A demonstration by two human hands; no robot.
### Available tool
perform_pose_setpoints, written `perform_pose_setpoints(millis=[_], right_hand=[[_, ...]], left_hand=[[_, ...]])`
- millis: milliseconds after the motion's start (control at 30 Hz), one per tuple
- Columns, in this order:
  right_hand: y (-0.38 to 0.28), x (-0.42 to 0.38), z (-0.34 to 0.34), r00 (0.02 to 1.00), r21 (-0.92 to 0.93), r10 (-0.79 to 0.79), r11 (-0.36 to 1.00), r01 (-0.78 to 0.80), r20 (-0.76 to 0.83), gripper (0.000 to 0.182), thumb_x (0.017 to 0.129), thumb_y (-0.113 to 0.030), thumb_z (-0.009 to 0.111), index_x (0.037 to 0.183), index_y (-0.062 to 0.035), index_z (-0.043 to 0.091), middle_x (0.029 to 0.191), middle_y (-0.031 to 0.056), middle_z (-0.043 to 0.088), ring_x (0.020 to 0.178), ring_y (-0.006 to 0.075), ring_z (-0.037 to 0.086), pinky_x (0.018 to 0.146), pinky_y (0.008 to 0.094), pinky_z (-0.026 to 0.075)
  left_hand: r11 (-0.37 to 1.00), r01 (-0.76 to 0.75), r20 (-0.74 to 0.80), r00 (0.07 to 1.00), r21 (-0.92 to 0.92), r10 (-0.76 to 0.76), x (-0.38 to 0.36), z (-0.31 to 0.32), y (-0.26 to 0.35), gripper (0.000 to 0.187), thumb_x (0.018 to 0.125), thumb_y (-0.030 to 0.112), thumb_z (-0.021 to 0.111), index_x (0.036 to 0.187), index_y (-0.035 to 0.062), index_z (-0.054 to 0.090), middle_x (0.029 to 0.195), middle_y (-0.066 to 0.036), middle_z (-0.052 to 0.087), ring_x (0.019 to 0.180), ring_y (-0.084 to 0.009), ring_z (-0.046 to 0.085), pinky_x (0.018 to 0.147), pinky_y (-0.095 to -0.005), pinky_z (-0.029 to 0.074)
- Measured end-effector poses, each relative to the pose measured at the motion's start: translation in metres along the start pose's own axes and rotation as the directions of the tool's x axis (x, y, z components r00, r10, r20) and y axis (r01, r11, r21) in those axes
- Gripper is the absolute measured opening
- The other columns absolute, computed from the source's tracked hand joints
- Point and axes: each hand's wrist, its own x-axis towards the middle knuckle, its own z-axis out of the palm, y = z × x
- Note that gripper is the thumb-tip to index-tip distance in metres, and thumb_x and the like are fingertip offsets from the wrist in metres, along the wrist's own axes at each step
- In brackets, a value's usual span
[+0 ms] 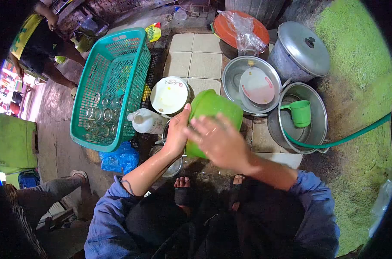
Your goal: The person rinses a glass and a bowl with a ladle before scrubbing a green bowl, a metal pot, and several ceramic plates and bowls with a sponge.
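Observation:
A light green plastic container [224, 108] is tilted in front of me. My left hand [177, 131] grips its left edge, thumb up. My right hand [219, 140] lies over its near side with the fingers stretched out, a little blurred. Left of it are a stack of white plates [169, 96] and a white bottle [147, 121]. To its right, a metal basin [232, 77] holds a pinkish-white plate [258, 86]. A green mug [300, 113] sits in a metal pot [319, 125] farther right.
A teal basket [137, 47] with several glasses [104, 114] stands at left, beside a blue plastic bag [119, 159]. A lidded pot [304, 49] and a red lid [258, 28] are at the back. A green hose [355, 134] crosses at right. Two other people are partly visible at left.

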Motion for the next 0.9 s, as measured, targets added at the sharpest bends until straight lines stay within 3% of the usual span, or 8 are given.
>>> perform_pose_setpoints(millis=[100,200,300,333,400,567,767,900], right_hand=[[0.058,0.006,-0.011,0.858,0.386,0.502,0.775,-0.501,0.105,0.05,0.094,-0.027,0.05,0.14,-0.0079,0.042,0.139,0.0177,0.043,0.127,0.0281,0.043,0.107,0.0424,0.032],[0.124,-0.006,0.02,0.639,0.793,0.497,-0.195,-0.577,0.587,0.052,0.098,-0.033,0.048,0.137,-0.0002,0.041,0.137,0.0188,0.044,0.127,0.0278,0.042,0.108,0.0351,0.03],[0.119,-0.007,0.038,0.747,0.752,0.597,0.338,-0.566,0.294,0.055,0.096,-0.032,0.048,0.138,0.001,0.038,0.133,0.023,0.047,0.123,0.0328,0.047,0.104,0.0408,0.034],[0.104,0.001,0.029,0.745,0.751,0.597,0.336,-0.568,0.297,0.055,0.096,-0.032,0.048,0.138,0.001,0.038,0.133,0.023,0.047,0.123,0.0328,0.047,0.104,0.0408,0.034],[0.067,0.016,0.009,0.754,0.373,0.65,0.68,-0.631,0.091,0.053,0.096,-0.026,0.044,0.14,0.0015,0.035,0.128,0.0229,0.049,0.118,0.0355,0.048,0.102,0.0427,0.035],[0.017,0.014,-0.002,0.869,0.249,0.494,0.84,-0.482,0.013,0.056,0.092,-0.013,0.045,0.143,0.0027,0.029,0.133,0.0236,0.046,0.125,0.036,0.042,0.105,0.0493,0.03],[-0.034,-0.021,0.008,0.993,-0.1,0.118,0.988,-0.116,0.013,0.054,0.091,-0.018,0.046,0.144,-0.0116,0.036,0.142,0.0115,0.043,0.137,0.0267,0.032,0.112,0.0538,0.019],[-0.005,-0.043,0.017,0.948,-0.506,-0.236,0.857,0.1,-0.213,0.055,0.088,-0.029,0.048,0.142,-0.0288,0.041,0.15,-0.0018,0.035,0.141,0.0223,0.025,0.116,0.0571,0.009]], left_hand=[[0.997,-0.063,0.043,0.997,0.033,0.062,0.001,-0.008,-0.008,0.048,0.102,0.038,0.041,0.084,0.0008,0.065,0.074,-0.001,0.062,0.063,-0.0063,0.051,0.06,-0.0229,0.043],[0.994,-0.113,0.062,0.992,0.014,0.112,-0.004,0.001,0.005,0.046,0.102,0.036,0.043,0.082,0.0008,0.065,0.071,0.0,0.061,0.063,-0.0053,0.051,0.059,-0.0225,0.042],[0.996,-0.084,0.042,0.995,-0.027,0.085,-0.005,0.004,0.012,0.044,0.1,0.037,0.048,0.081,0.0002,0.065,0.069,0.001,0.06,0.061,-0.0043,0.05,0.056,-0.023,0.041],[0.985,-0.12,0.071,0.991,0.127,0.111,-0.009,0.006,0.013,0.042,0.097,0.036,0.052,0.083,-0.0004,0.065,0.069,0.001,0.06,0.06,-0.0045,0.05,0.055,-0.0233,0.041],[0.945,-0.139,0.127,0.986,0.298,0.105,-0.016,0.016,0.012,0.035,0.091,0.034,0.064,0.088,-0.0011,0.067,0.067,0.001,0.06,0.06,-0.0053,0.051,0.054,-0.0242,0.043],[0.955,-0.08,-0.006,0.996,0.285,0.085,-0.003,0.018,-0.019,0.031,0.093,0.03,0.062,0.095,-0.0009,0.066,0.072,0.0,0.062,0.064,-0.0072,0.054,0.059,-0.0253,0.046],[0.8,0.331,0.086,0.938,-0.5,-0.335,0.018,0.0,-0.013,0.037,0.099,0.033,0.046,0.118,0.0017,0.055,0.111,-0.012,0.062,0.095,-0.0202,0.062,0.083,-0.0337,0.052],[0.689,0.311,0.261,0.948,-0.655,-0.18,0.028,-0.012,0.016,0.042,0.098,0.037,0.046,0.123,0.0042,0.055,0.114,-0.013,0.062,0.102,-0.0239,0.062,0.093,-0.0382,0.049]])
